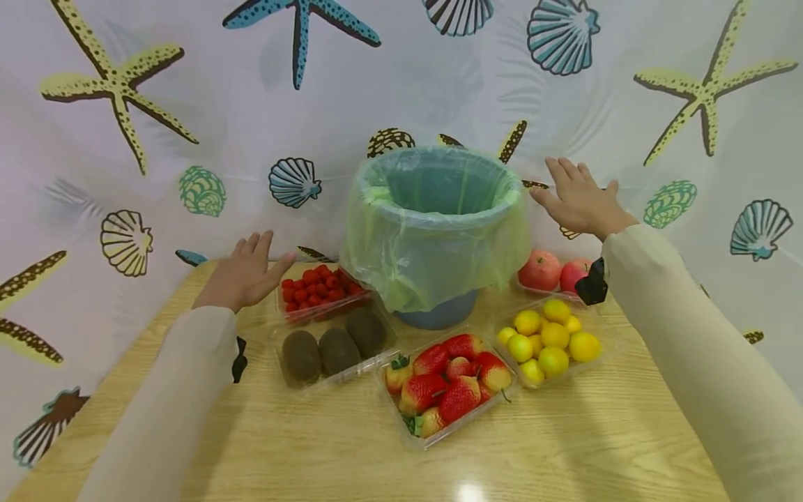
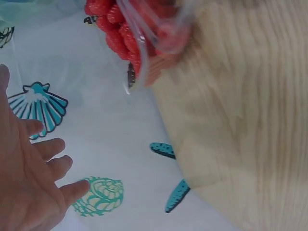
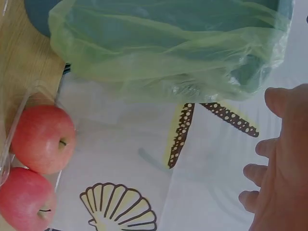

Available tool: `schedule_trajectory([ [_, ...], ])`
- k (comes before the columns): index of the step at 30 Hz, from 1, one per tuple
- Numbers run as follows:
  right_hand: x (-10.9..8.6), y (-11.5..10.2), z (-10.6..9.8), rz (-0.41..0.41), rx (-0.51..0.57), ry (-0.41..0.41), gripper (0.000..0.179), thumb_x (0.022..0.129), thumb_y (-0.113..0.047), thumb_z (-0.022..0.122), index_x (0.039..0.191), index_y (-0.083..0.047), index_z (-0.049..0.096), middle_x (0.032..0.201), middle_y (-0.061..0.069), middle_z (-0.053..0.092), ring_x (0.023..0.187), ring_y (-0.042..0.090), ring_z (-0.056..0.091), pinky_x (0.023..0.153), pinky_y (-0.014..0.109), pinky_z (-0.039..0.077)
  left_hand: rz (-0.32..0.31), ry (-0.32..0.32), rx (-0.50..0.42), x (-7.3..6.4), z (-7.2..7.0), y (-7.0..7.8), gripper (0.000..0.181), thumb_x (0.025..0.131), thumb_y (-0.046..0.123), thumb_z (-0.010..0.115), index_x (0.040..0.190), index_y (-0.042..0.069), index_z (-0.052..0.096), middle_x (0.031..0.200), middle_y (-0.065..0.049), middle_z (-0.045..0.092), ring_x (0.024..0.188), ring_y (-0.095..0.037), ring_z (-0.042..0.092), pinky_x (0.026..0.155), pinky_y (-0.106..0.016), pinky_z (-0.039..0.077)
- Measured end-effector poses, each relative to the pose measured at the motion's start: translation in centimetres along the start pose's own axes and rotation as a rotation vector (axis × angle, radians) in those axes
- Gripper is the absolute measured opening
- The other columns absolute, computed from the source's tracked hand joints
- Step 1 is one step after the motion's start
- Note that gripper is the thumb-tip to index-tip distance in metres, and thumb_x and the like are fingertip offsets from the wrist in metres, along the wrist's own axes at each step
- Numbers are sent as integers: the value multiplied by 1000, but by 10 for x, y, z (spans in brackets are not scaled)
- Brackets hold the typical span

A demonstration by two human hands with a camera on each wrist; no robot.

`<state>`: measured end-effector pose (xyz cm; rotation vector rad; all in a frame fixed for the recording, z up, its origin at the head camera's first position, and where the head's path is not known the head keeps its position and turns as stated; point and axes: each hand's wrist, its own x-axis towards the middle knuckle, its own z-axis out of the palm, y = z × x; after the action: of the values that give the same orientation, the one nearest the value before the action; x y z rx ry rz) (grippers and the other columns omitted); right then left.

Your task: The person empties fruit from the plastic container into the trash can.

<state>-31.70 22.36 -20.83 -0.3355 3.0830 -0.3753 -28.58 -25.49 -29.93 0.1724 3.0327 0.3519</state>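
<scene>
A blue-grey bin [image 1: 439, 310] lined with a translucent yellow-green bag [image 1: 433, 258] stands at the back of the table, the bag folded over its rim. My left hand [image 1: 247, 272] hovers left of the bin with fingers spread, nearest the tray of red berries [image 1: 320, 286]. My right hand [image 1: 583, 199] is raised to the right of the bin, above the apples [image 3: 43, 139], also with extended fingers. The right wrist view shows a gap between this hand [image 3: 279, 159] and the bag. Neither hand touches anything. The left wrist view shows the left hand [image 2: 33, 178] palm and fingers unoccupied.
Clear plastic trays surround the bin: kiwis [image 1: 339, 352] at left, strawberries [image 1: 461, 397] in front, small yellow fruits [image 1: 555, 335] at right. They stand on a light wooden table [image 1: 326, 453]. Behind hangs a white cloth [image 1: 401, 90] printed with starfish and shells.
</scene>
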Motion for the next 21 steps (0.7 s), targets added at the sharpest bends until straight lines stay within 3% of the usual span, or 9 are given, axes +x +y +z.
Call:
schedule_trajectory([
  [7,6,-19,-4,-30,16,3,72,100,-54,21,155,-14,-5,160,15,-8,145,43,-8,102,75,-12,-23,-48,-90,-6,16,-21,94,95,66,12,149,-10,0,151,-38,1,138,-55,5,109,-67,16],
  [15,12,-31,-5,-60,43,-13,75,99,-56,21,155,-14,-6,161,13,-8,147,36,-8,105,73,-10,-42,-95,-326,-4,33,-36,95,96,64,13,146,-14,-9,150,-40,-2,137,-58,4,109,-68,11],
  [21,16,-41,-4,-88,99,-28,75,100,-55,25,155,-15,-6,161,12,-9,147,34,-10,107,71,-11,-78,-144,-499,-3,45,-45,90,96,62,6,147,-12,-9,151,-38,-5,137,-57,1,109,-69,10],
])
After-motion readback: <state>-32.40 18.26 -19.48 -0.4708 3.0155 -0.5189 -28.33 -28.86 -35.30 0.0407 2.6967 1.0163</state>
